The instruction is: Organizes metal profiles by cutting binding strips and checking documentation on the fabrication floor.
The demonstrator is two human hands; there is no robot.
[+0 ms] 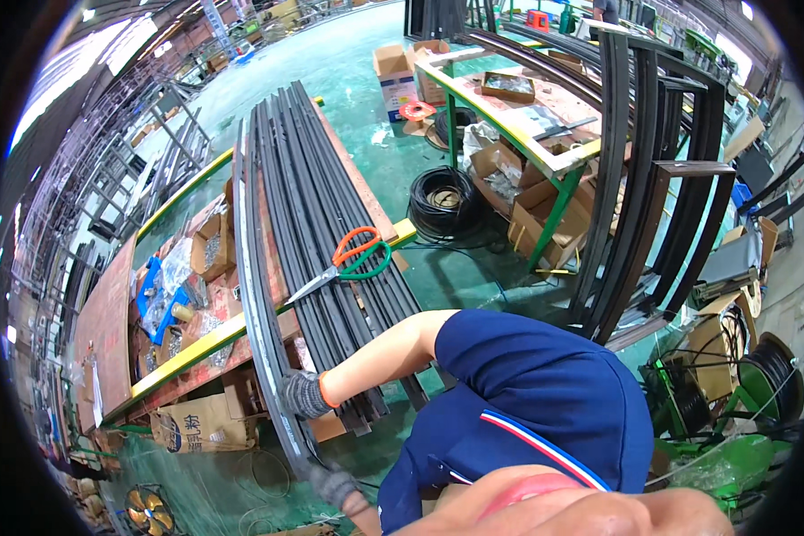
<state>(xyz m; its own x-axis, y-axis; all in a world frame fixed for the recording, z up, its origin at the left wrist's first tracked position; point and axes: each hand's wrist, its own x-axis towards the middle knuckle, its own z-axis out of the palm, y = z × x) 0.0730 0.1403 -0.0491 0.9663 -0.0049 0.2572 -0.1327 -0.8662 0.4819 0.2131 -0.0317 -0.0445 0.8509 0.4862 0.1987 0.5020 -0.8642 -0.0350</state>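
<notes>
A long dark profile strip (261, 308) with a pale silvery face lies along the left edge of a bundle of black profiles (317, 214). My right hand (305, 394), in a grey knit glove with an orange cuff, is closed round the strip near its close end. Lower down, my left hand (333, 487), also gloved in grey, is at the strip's end; its fingers are blurred. Scissors (350, 259) with one orange and one green handle rest on the bundle, blades pointing left, apart from both hands.
Left of the strip, a red worktable (219, 357) with a yellow edge holds an open carton (213, 246) and a blue bag (159, 299). Black cable coils (444, 201) lie on the green floor. Dark frames (643, 179) stand at the right; a fan (149, 511) is at the lower left.
</notes>
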